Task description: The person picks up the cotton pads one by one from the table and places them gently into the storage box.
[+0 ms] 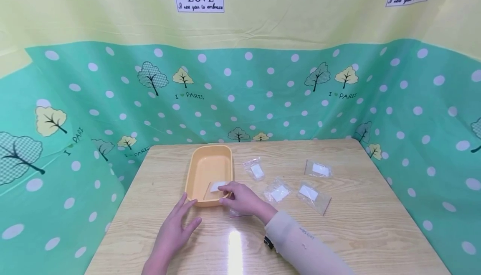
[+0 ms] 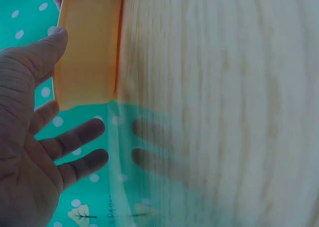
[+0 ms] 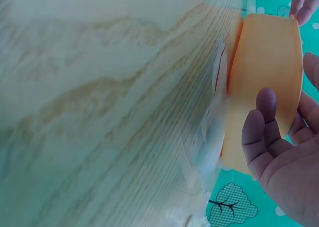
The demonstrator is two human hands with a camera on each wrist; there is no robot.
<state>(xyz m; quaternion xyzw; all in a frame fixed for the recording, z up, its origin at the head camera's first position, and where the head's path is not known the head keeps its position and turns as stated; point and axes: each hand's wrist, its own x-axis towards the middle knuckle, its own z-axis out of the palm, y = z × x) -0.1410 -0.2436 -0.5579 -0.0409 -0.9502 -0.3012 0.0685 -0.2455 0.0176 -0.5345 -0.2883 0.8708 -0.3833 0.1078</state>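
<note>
My right hand [image 1: 242,197] reaches over the front right corner of an orange tray [image 1: 189,172]. Inside that corner lies a clear plastic bag with a white label [image 1: 215,187]; the index fingertip overlaps the label, while the thumb stands apart from it by the front rim. Two fingers [image 3: 253,127] hang outside the front wall in the right wrist view. At the tray's front left corner, my left hand [image 1: 174,229] has its fingers spread, fingertips at the rim. Its thumb side rests along the tray [image 2: 89,48] in the left wrist view.
Right of the tray lie several clear bags with white labels, including a near one [image 1: 279,193], a back one [image 1: 257,171] and a far right one [image 1: 320,169]. Another bag [image 1: 238,214] is partly under the right hand. A green dotted curtain [image 1: 255,95] surrounds the wooden table [image 1: 360,225].
</note>
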